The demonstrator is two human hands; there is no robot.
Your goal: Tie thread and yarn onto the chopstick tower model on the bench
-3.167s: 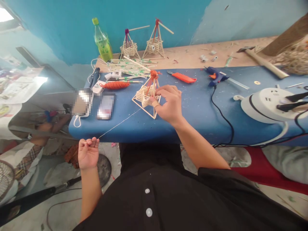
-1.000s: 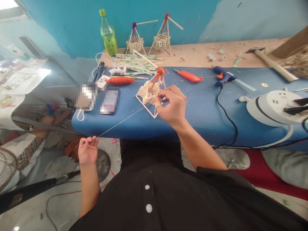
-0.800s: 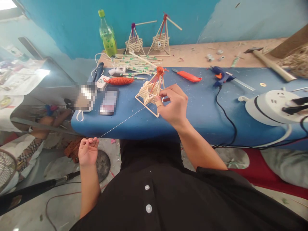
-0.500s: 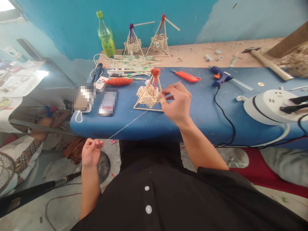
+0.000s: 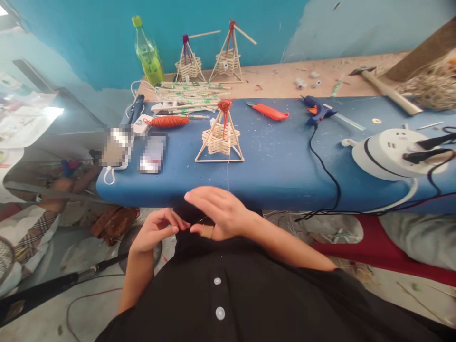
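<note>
My left hand (image 5: 152,231) is closed in front of the table edge, thumb and fingertips pinching a thin thread (image 5: 228,176). My right hand (image 5: 223,213) is beside it, open, fingers stretched out and thumb apart; the thread passes behind it and shows again between its thumb and fingers. The thread's upper end hangs from a small stick model (image 5: 221,137), a pyramid frame bound with orange cord at its peak around a basket of stacked sticks. This model stands upright on the blue table cover (image 5: 274,161), apart from both hands.
Behind stand two similar stick models (image 5: 188,66), a green bottle (image 5: 149,57) and a pile of sticks (image 5: 192,92). Orange cord (image 5: 169,122) and a phone (image 5: 153,153) lie left. Rightward are an orange cutter (image 5: 270,112), glue gun (image 5: 316,110), hammer (image 5: 392,92) and power strip (image 5: 384,154).
My right hand has let go of the stick model and come down toward my body, opening. My left hand has moved right with the thread, which now hangs nearly straight down from the model.
</note>
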